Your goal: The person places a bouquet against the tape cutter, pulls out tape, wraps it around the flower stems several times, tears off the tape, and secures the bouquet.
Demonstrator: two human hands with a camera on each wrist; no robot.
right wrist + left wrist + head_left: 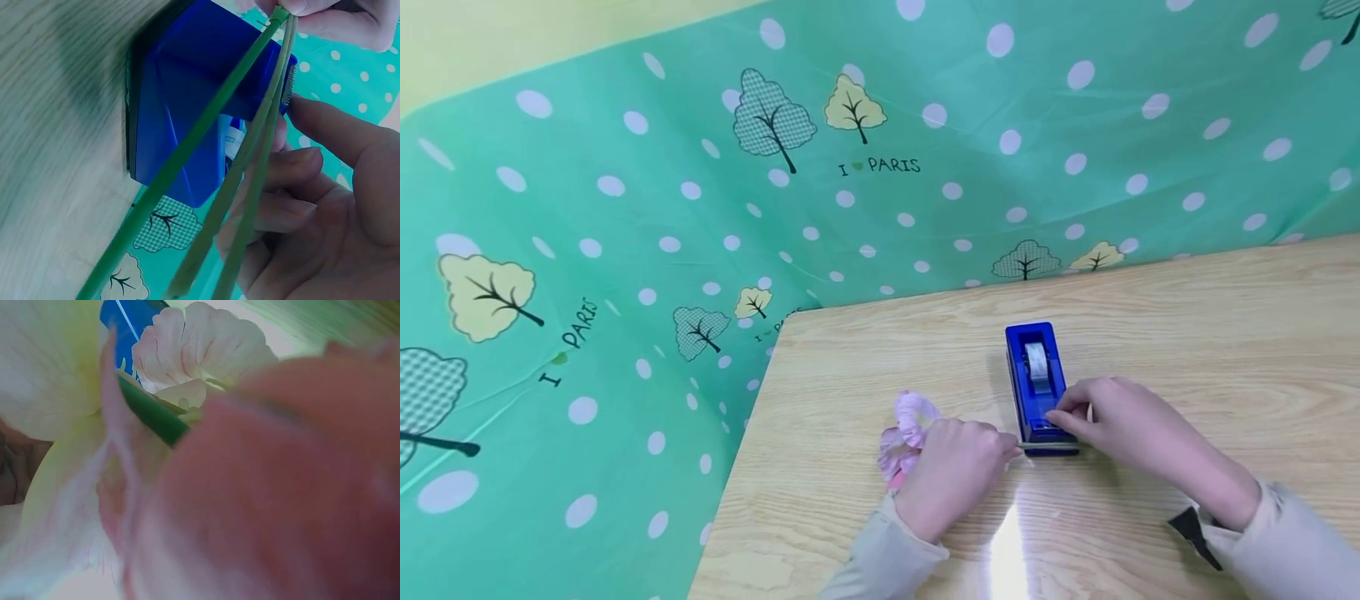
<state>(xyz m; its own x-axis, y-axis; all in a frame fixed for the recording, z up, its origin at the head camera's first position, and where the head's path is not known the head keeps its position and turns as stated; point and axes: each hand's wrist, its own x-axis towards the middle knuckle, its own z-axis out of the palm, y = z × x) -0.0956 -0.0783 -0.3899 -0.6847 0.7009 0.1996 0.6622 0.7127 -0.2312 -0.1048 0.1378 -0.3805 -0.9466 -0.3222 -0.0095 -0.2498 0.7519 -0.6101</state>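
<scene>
My left hand (958,467) grips several thin green stems (187,150) of artificial flowers. Their pale pink blossoms (910,429) stick out on its left side, and petals (203,347) fill much of the left wrist view. The stems reach rightward across the front end of a blue tape dispenser (1018,375). Clear tape (1037,364) runs from the roll toward the dispenser's serrated cutter (289,84). There my right hand (1123,421) has its thumb and forefinger together, pinching at the tape's end. The tape itself is hard to see between the fingertips.
Both hands work above a light wood table (842,358). A green dotted cloth (910,208) with tree prints hangs behind it and along the left. A black piece (1195,535) shows at the right sleeve (1285,533).
</scene>
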